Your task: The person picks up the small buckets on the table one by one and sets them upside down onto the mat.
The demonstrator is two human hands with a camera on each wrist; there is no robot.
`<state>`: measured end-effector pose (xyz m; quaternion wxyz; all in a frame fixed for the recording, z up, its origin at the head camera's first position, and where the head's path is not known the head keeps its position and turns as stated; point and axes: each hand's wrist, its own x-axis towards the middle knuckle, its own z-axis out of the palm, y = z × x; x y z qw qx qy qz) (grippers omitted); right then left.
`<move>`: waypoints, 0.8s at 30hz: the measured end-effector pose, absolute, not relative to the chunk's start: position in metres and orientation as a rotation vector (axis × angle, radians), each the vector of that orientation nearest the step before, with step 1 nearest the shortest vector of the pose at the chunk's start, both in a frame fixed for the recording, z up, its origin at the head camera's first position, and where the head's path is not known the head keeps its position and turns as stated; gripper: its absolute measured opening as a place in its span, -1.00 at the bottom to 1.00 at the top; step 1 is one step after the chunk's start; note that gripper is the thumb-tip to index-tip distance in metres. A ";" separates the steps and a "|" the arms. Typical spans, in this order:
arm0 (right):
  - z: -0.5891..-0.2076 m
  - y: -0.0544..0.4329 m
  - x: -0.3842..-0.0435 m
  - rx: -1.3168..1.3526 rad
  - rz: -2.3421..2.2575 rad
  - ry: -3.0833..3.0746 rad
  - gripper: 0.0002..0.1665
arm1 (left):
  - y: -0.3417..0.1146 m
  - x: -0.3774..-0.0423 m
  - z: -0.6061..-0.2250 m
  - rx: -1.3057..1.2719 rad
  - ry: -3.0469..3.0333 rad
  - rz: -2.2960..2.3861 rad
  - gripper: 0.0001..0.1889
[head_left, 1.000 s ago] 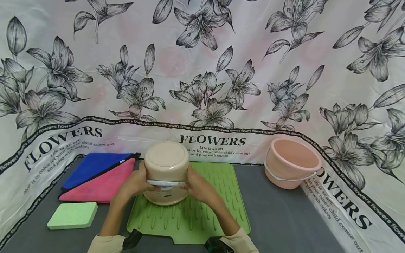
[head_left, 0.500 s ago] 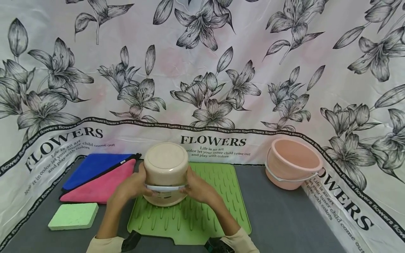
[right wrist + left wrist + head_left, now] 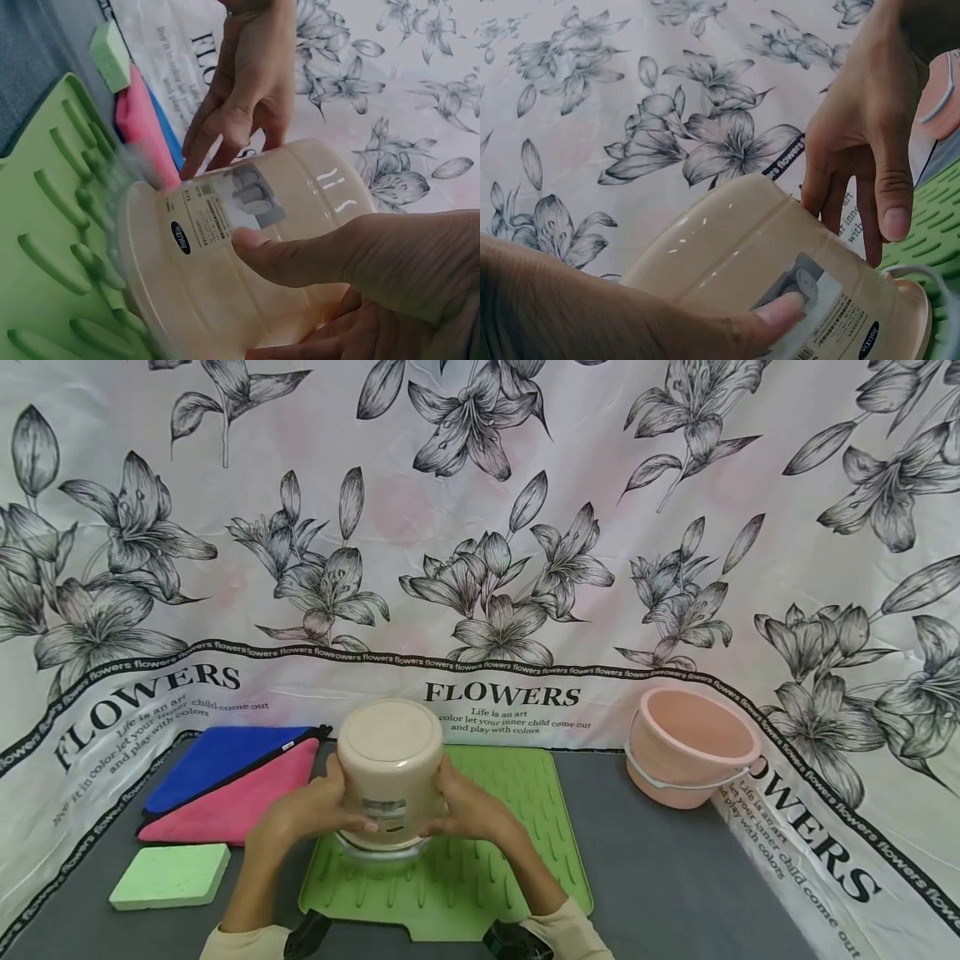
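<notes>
A cream plastic bucket [image 3: 390, 739] stands upside down over the ribbed green mat [image 3: 517, 835], its rim low and its base facing up. My left hand [image 3: 318, 808] holds its left side, thumb across the front beside the printed label [image 3: 847, 315]. On the opposite side my right hand [image 3: 474, 806] holds the wall, its thumb [image 3: 281, 255] lying next to the same label in the right wrist view. The pale wire handle [image 3: 382, 853] hangs down at the rim in front. The fingers behind the bucket are partly hidden.
A peach bucket [image 3: 660, 768] with a pale handle stands at the back right. To the left lie a folded blue and pink cloth [image 3: 232, 810] with black edging and a light green sponge [image 3: 171, 877]. A flower-printed sheet [image 3: 480, 610] hangs behind.
The cream bucket's handle has dropped from across its middle to the rim, uncovering the label. Both hands stay at the bucket's sides, the left thumb now lower on the front.
</notes>
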<state>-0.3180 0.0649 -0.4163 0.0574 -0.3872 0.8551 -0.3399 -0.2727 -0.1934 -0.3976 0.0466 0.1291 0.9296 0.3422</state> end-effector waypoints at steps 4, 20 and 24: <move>-0.416 0.066 -0.319 -1.157 -1.023 2.611 0.46 | -0.189 -0.279 -0.401 0.365 2.909 1.175 0.22; -0.414 0.071 -0.320 -1.080 -0.976 2.570 0.42 | -0.177 -0.289 -0.409 0.341 3.042 1.372 0.55; -0.407 0.078 -0.320 -1.105 -0.976 2.506 0.43 | -0.176 -0.290 -0.409 0.309 3.025 1.335 0.58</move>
